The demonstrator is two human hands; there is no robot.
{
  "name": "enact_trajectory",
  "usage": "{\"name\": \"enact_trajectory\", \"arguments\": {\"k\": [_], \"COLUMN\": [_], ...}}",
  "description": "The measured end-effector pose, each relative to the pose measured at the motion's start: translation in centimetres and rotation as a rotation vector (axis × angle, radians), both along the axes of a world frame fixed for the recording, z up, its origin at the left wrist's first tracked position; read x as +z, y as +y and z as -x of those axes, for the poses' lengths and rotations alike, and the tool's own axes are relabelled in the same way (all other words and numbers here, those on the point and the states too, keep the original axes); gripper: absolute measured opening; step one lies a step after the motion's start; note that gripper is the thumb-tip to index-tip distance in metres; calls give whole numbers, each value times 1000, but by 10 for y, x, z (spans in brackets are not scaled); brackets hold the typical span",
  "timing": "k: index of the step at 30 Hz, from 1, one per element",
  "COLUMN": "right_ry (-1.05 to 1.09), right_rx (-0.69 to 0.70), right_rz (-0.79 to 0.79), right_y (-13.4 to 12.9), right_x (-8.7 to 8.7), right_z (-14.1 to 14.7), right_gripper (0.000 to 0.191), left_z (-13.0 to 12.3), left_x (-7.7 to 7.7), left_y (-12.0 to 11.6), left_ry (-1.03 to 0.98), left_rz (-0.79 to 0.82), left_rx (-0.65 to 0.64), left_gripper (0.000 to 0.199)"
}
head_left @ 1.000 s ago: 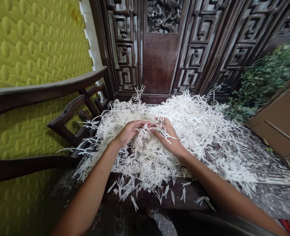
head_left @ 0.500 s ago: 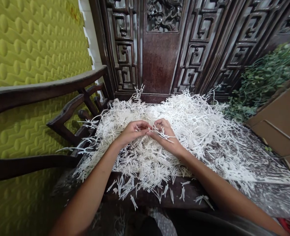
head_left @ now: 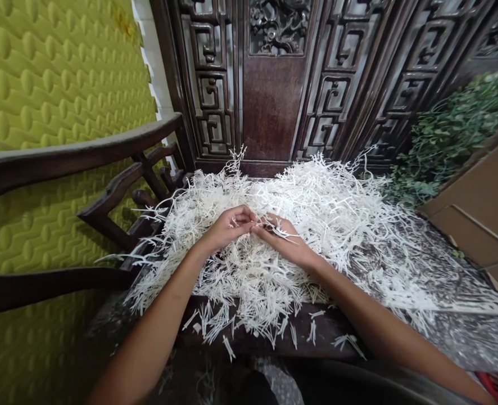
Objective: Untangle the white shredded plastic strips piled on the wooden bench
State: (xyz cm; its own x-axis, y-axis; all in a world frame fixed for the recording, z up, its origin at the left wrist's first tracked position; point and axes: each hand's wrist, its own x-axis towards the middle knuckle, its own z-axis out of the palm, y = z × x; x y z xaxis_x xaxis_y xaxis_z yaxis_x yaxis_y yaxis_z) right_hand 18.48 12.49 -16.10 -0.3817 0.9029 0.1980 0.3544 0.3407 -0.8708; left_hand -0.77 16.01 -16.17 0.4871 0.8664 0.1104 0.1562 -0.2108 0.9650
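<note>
A heaped pile of thin white branching sprigs point(head_left: 249, 281), perhaps plastic or dried, covers the dark bench top. My left hand point(head_left: 231, 226) and my right hand point(head_left: 281, 239) hover together over the middle of the pile, fingertips nearly touching. A small white sprig point(head_left: 280, 229) sits pinched in my right hand's fingers and runs out to the right. My left hand is curled closed beside it, with white bits showing between its fingers. Loose sprig pieces lie scattered along the near edge.
The dark wooden bench point(head_left: 270, 332) is dusted with white fragments. A carved wooden lattice screen point(head_left: 274, 95) rises behind it. A dark wooden chair arm point(head_left: 72, 140) stands left, before a yellow-green padded wall point(head_left: 42, 84). Green foliage point(head_left: 447, 135) and brown cardboard point(head_left: 476, 208) lie right.
My fingers have closed in on the sprig and both hands have drawn together and sunk slightly nearer me. The pile looks much the same.
</note>
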Motion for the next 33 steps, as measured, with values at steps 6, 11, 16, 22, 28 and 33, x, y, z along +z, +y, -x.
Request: {"name": "enact_trajectory", "arguments": {"k": [6, 11, 16, 22, 28, 33], "right_ry": [51, 136, 341, 430, 501, 561], "right_rx": [-7, 72, 81, 200, 200, 233], "right_rz": [-19, -17, 240, 405, 500, 538], "right_y": [3, 5, 6, 6, 7, 8], "right_x": [-4, -5, -10, -13, -15, -16], "right_z": [-1, -1, -1, -6, -9, -8], "right_gripper": [22, 23, 10, 10, 13, 15], "left_z": [-4, -5, -6, -7, -9, -9], "left_x": [-1, -3, 3, 0, -6, -10], "left_y": [0, 1, -3, -5, -4, -4], "left_ry": [-35, -69, -131, -221, -326, -376], "left_rz": [-20, 58, 168, 259, 279, 282], "left_rx": [7, 3, -68, -128, -99, -85], "left_gripper": [21, 24, 26, 29, 26, 25]}}
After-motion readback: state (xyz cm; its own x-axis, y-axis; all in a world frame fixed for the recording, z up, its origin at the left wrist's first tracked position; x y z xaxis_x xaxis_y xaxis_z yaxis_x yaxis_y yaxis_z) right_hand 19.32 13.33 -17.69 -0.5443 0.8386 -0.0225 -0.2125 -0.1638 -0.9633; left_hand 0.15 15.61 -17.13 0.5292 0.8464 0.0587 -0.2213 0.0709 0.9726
